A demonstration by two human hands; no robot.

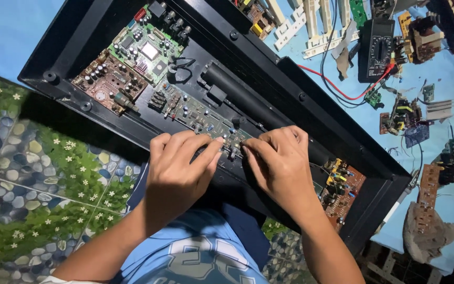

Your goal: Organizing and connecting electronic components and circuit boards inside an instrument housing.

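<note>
- Control board (206, 118): a long, narrow circuit board fixed inside the open black chassis (80, 31). Its long axis runs diagonally, from the upper left near the green board down to the lower right, where both hands meet on it.
- Left hand (177, 165): lies on the near edge of the control board, fingers curled, fingertips pressing on small parts at the board's lower-right end. The grip is narrow; whether it pinches a part cannot be told.
- Right hand (279, 160): lies just right of the left hand, fingertips almost touching it over the same spot. Its grip is also narrow and bent down; what it holds, if anything, is hidden.
- Both hands are equally near; the contact point lies between the two sets of fingertips.
- Black tube (248, 102): runs parallel to the control board, just beyond it.
- Green board (148, 47): beyond the control board's far-left end.
- Brown board (342, 192): right of the control board, past the right hand.
- Multimeter (375, 50): well beyond the control board, on the blue worktop (6, 26).
</note>
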